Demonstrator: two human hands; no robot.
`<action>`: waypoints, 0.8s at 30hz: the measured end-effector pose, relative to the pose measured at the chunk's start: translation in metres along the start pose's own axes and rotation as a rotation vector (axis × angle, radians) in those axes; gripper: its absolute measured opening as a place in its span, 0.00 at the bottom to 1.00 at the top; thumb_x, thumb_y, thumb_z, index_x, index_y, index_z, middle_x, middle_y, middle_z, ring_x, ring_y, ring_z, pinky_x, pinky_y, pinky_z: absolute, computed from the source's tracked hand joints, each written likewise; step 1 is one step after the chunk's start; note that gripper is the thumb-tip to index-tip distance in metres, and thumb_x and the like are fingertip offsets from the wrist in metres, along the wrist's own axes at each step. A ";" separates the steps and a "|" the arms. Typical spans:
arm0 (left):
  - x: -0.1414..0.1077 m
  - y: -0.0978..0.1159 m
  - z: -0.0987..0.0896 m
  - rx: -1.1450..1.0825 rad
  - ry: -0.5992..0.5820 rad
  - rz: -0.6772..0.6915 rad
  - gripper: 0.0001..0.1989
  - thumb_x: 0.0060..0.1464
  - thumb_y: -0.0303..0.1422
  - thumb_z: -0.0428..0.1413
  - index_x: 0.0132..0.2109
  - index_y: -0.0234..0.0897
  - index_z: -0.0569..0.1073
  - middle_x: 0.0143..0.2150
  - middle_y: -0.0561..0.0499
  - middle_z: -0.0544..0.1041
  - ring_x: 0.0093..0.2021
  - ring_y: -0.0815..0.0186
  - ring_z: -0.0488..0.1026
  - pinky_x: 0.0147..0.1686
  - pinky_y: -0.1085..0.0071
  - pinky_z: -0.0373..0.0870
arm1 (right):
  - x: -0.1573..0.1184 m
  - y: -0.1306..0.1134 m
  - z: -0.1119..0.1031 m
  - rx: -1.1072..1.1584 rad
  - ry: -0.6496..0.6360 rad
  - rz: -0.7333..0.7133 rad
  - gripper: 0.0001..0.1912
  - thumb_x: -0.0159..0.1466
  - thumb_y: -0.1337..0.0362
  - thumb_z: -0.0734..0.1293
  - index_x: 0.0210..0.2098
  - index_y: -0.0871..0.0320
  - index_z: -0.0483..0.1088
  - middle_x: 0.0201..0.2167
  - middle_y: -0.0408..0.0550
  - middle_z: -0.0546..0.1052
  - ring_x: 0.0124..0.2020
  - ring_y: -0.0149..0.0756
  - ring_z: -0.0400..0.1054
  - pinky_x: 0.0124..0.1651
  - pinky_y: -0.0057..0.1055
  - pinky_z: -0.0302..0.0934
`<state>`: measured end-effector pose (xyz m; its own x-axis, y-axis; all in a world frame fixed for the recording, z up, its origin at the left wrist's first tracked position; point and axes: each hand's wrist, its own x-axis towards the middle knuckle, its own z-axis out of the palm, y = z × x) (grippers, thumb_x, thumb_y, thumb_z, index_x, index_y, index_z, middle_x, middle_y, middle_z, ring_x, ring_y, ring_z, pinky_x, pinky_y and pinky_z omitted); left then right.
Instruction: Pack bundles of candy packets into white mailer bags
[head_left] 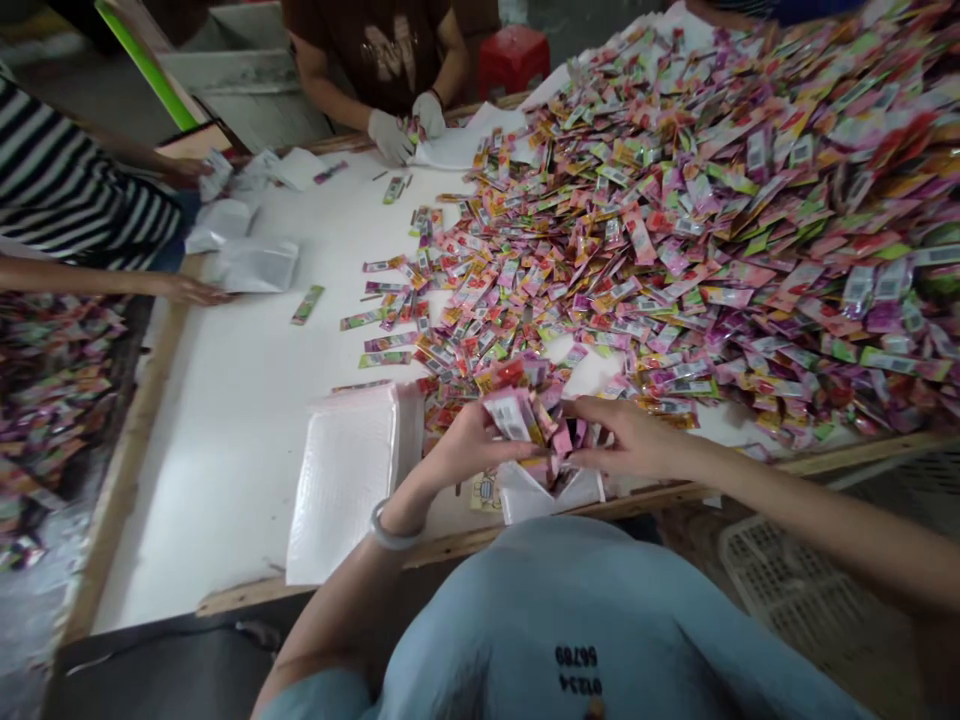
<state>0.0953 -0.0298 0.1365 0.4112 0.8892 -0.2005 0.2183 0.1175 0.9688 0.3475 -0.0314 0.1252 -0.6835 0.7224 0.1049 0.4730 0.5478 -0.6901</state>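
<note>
My left hand (pixel 474 440) and my right hand (pixel 611 435) face each other near the table's front edge, with a bunch of small colourful packets (pixel 551 425) gripped between them. My left fingers wrap round the packets' left side; my right fingers press on their right side. Right below the bunch, an opened white pouch (pixel 529 498) lies at the edge, with some packets at its mouth. To the left of my left hand lies a stack of white padded envelopes (pixel 346 450). A large heap of similar packets (pixel 675 220) spreads behind and to the right of my hands.
Across the white table (pixel 225 430), a person with gloved hands (pixel 409 130) handles packets. A person in a striped top (pixel 67 180) reaches in from the left beside white pouches (pixel 255 265). A wooden rim (pixel 247 595) borders the table. A plastic basket (pixel 787 580) sits below at right.
</note>
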 end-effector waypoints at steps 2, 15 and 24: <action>0.007 0.006 -0.001 0.057 -0.026 0.043 0.25 0.49 0.47 0.70 0.44 0.31 0.80 0.40 0.42 0.85 0.41 0.53 0.82 0.44 0.59 0.80 | 0.006 0.006 -0.003 -0.020 0.065 0.001 0.28 0.65 0.42 0.71 0.52 0.58 0.74 0.37 0.51 0.83 0.35 0.42 0.78 0.36 0.32 0.68; 0.003 0.012 -0.034 0.170 -0.278 0.331 0.55 0.45 0.46 0.74 0.75 0.48 0.58 0.73 0.42 0.68 0.72 0.42 0.64 0.68 0.45 0.64 | -0.015 0.003 -0.024 -0.015 0.107 0.039 0.37 0.55 0.43 0.79 0.58 0.54 0.74 0.48 0.52 0.85 0.45 0.46 0.82 0.46 0.34 0.74; -0.017 -0.020 0.039 0.038 0.208 0.349 0.29 0.71 0.51 0.43 0.66 0.43 0.74 0.62 0.41 0.79 0.68 0.50 0.70 0.71 0.48 0.62 | -0.023 -0.017 -0.042 -0.138 0.130 0.079 0.38 0.59 0.41 0.76 0.62 0.55 0.71 0.47 0.52 0.85 0.42 0.46 0.82 0.44 0.37 0.75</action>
<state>0.1184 -0.0642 0.1145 0.2795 0.9437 0.1771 0.1318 -0.2204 0.9665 0.3779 -0.0396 0.1645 -0.5683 0.8087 0.1520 0.5997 0.5336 -0.5964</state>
